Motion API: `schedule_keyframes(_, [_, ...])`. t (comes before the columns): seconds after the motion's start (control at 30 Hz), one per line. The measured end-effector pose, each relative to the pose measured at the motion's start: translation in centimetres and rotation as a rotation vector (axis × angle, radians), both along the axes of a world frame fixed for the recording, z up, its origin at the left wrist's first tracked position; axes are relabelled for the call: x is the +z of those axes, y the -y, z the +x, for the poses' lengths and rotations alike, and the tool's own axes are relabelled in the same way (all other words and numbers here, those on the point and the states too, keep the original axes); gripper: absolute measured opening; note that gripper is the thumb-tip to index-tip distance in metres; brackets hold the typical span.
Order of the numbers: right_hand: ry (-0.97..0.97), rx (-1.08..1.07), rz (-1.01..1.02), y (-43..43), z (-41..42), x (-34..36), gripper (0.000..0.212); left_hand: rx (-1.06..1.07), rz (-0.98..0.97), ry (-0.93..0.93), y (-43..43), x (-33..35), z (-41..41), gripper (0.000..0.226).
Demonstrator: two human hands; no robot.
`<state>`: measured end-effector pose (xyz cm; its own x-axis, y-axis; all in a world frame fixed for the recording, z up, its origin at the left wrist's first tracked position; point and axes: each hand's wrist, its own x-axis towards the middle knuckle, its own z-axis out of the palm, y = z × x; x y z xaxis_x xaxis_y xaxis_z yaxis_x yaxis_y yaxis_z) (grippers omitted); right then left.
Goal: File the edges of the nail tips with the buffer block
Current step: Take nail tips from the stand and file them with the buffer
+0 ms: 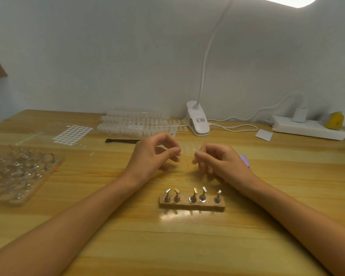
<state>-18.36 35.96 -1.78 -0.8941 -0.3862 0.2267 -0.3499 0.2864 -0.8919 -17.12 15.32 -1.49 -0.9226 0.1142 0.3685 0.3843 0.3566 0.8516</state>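
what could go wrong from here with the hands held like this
1. The left hand and the right hand seem to pinch a faint clear nail tip piece. If it slips, it would be hard to spot on the wooden table.
2. The wooden holder with five upright stands sits between the forearms, so a lowered arm could knock it.
3. The purple block lies half hidden behind the right hand and is easy to bump.
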Motion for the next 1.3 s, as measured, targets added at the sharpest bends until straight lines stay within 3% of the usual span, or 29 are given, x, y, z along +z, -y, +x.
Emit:
schedule_keyframes(0.17, [0.065, -0.059, -0.008, 0.1, 0.2, 0.0, 0.030, 0.143, -0.548, -0.613, 0.1, 0.1, 0.5, 0.013])
schedule_keyframes(0.23, [0.131, -0.051, -0.018, 0.0, 0.2, 0.2, 0.032, 0.161, -0.634, -0.756, 0.3, 0.0, 0.4, 0.012])
schedule_keyframes(0.3, [0.095, -0.028, -0.010, -0.3, 0.3, 0.2, 0.028, 0.114, -0.499, -0.651, 0.1, -0.1, 0.4, 0.009])
schedule_keyframes(0.43, [-0.297, -0.031, 0.126, -0.8, 0.5, 0.1, 0.020, 0.021, 0.081, 0.097, -0.1, -0.2, 0.3, 0.008])
schedule_keyframes(0.53, [-0.431, -0.063, 0.195, -0.9, 0.2, 0.0, 0.020, -0.031, 0.280, 0.348, 0.4, -0.3, -0.1, 0.024])
schedule_keyframes(0.63, [-0.320, -0.120, 0.170, -1.0, 0.0, -0.2, 0.026, -0.016, 0.415, 0.349, 0.8, -0.2, 0.0, 0.028])
schedule_keyframes(0.7, [-0.305, -0.181, 0.275, -1.1, -0.3, -0.4, 0.028, -0.026, 0.442, 0.336, 0.9, -0.2, 0.3, 0.028])
schedule_keyframes(0.83, [-0.508, -0.247, 0.611, -1.6, -0.5, -0.5, 0.022, -0.065, 0.398, 0.325, 0.9, -0.3, 0.3, 0.030])
schedule_keyframes(0.93, [-0.623, -0.298, 0.657, -2.5, -0.9, 0.2, 0.025, -0.078, 0.413, 0.314, 1.0, -0.5, 0.2, 0.028])
schedule_keyframes(1.1, [-0.291, -0.086, 0.644, -7.7, -2.5, 2.9, 0.044, -0.094, 0.411, 0.288, 0.9, -0.7, 0.1, 0.026])
schedule_keyframes(1.3, [-0.054, -0.044, 0.591, -11.7, -3.5, 1.9, 0.033, -0.099, 0.332, 0.227, 0.9, -1.0, 0.0, 0.018])
